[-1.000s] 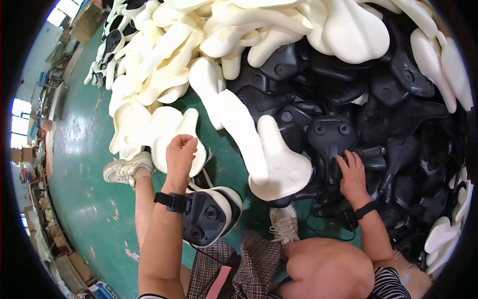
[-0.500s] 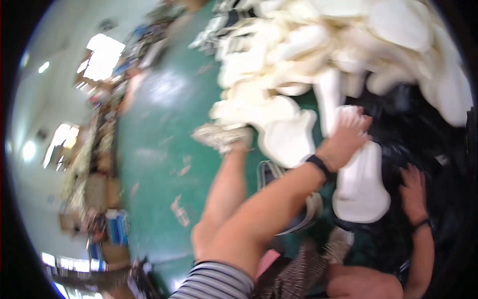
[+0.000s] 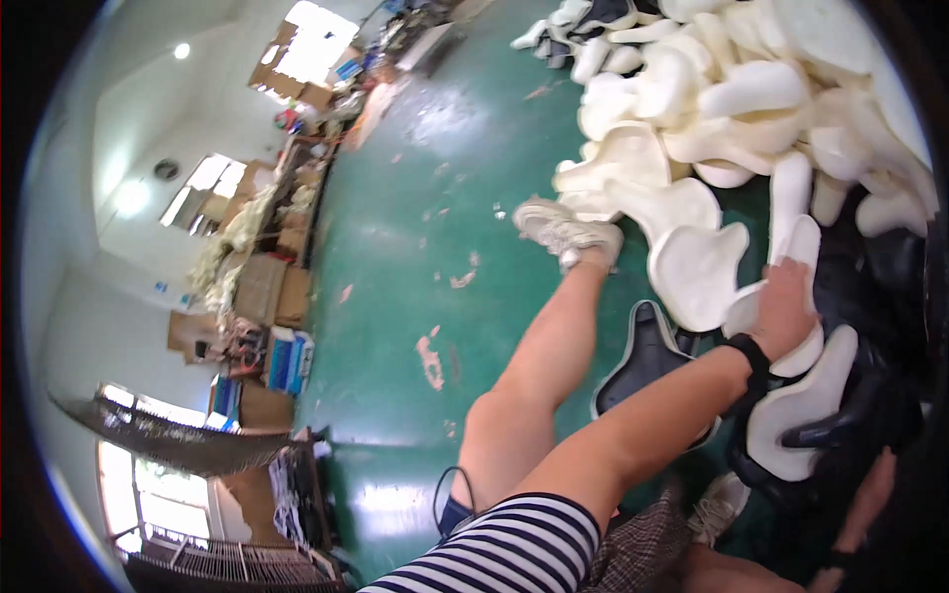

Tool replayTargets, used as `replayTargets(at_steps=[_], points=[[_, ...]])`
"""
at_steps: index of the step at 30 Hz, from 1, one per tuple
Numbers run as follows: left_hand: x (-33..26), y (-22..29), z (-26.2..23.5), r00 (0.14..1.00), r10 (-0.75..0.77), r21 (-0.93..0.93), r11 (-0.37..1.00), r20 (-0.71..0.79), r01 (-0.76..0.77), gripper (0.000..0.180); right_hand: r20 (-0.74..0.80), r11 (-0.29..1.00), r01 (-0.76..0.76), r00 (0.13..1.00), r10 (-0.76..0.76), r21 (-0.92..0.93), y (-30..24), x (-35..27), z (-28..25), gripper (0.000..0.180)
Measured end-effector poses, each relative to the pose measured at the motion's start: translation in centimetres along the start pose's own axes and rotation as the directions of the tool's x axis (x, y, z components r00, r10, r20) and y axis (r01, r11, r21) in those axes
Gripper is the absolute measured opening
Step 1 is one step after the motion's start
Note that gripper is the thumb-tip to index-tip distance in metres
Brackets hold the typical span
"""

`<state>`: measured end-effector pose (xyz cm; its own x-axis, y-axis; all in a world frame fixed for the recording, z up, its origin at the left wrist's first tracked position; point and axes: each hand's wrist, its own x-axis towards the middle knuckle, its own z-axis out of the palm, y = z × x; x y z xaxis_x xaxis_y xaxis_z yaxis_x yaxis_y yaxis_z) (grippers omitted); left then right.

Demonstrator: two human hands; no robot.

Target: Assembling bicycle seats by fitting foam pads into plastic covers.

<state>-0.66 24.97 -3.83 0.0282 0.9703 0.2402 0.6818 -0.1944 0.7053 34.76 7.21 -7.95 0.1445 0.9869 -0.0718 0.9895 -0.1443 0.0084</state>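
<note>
My left hand (image 3: 788,308) is closed round a cream foam saddle pad (image 3: 803,244), fingers over its narrow nose. Just nearer to me, another cream saddle pad (image 3: 773,435) lies on black saddle pieces (image 3: 870,341), with a dark narrow piece across its side. My right hand (image 3: 876,481) is low at the right edge among the black pieces; its fingers are lost in the dark, so what it touches cannot be made out. Left of my left wrist, a black saddle shell (image 3: 643,361) rests on the floor. A loose cream saddle pad (image 3: 698,279) lies beyond it.
A large heap of cream saddle pads (image 3: 712,109) fills the far right. My stretched-out leg (image 3: 539,371) and shoe (image 3: 563,229) lie along the heap's left side. Green floor (image 3: 395,257) spreads leftward to cardboard boxes (image 3: 262,287) along the wall.
The view has turned left, shifting the heap rightward. My right hand, spread over the black pieces before, has drawn nearer to me at the right edge. My left hand still grips a saddle pad.
</note>
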Motion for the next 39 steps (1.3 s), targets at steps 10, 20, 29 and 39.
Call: replayTargets(at_steps=[10,20,29,39], points=[[2.9,-8.4,-1.3,0.769,-0.548,0.185,0.836,0.329,0.516,0.056,0.305,0.577,-0.389,0.921,0.242,0.718,-1.2,-4.0,3.4,0.033],[0.7,-2.4,-9.0,0.858,-0.437,-0.312,0.803,0.27,0.507,0.03,-0.781,0.975,0.08,0.613,0.117,0.209,-5.6,-0.9,-15.3,0.03],[-3.8,3.0,-13.7,0.766,-0.552,-0.653,0.454,0.329,0.607,0.037,-0.399,0.897,-0.015,0.892,0.211,0.442,-1.3,-0.8,-8.5,0.021],[-6.7,6.3,-9.4,0.676,-0.247,-0.68,0.079,0.695,0.729,0.037,-0.445,0.425,0.428,0.893,-0.066,0.797,-14.7,3.9,-13.8,0.017]])
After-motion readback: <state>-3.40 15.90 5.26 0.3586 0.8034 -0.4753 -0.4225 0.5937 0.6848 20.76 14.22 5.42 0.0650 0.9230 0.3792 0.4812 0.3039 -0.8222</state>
